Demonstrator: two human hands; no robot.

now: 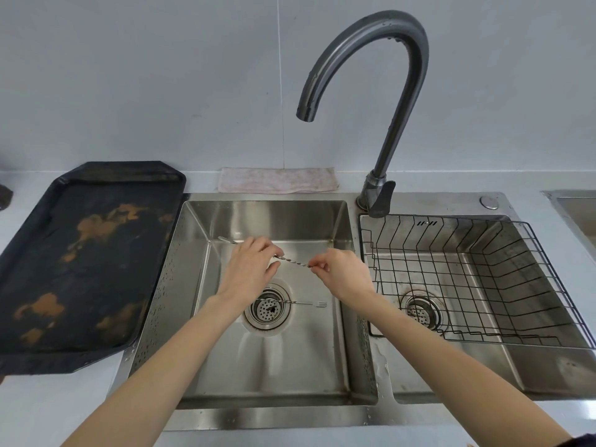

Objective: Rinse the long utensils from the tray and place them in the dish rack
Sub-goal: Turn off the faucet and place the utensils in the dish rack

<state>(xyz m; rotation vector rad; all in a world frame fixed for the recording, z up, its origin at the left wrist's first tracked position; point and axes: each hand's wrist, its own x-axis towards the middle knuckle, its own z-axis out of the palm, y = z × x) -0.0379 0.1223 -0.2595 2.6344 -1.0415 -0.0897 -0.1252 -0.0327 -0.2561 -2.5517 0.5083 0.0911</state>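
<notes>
Over the left sink basin I hold a long twisted metal spoon level between both hands. My left hand grips its left part, and the spoon's bowl end pokes out beyond my fingers at the left. My right hand pinches its right end. A second long twisted utensil with a forked end lies on the basin floor across the drain strainer. The black tray on the left counter holds no utensils. The black wire dish rack in the right basin holds nothing.
The tall curved faucet arches over the left basin; no water runs from it. A folded pink cloth lies behind the sink. Another steel rim shows at the far right edge. Water drops sit on the sink's left wall.
</notes>
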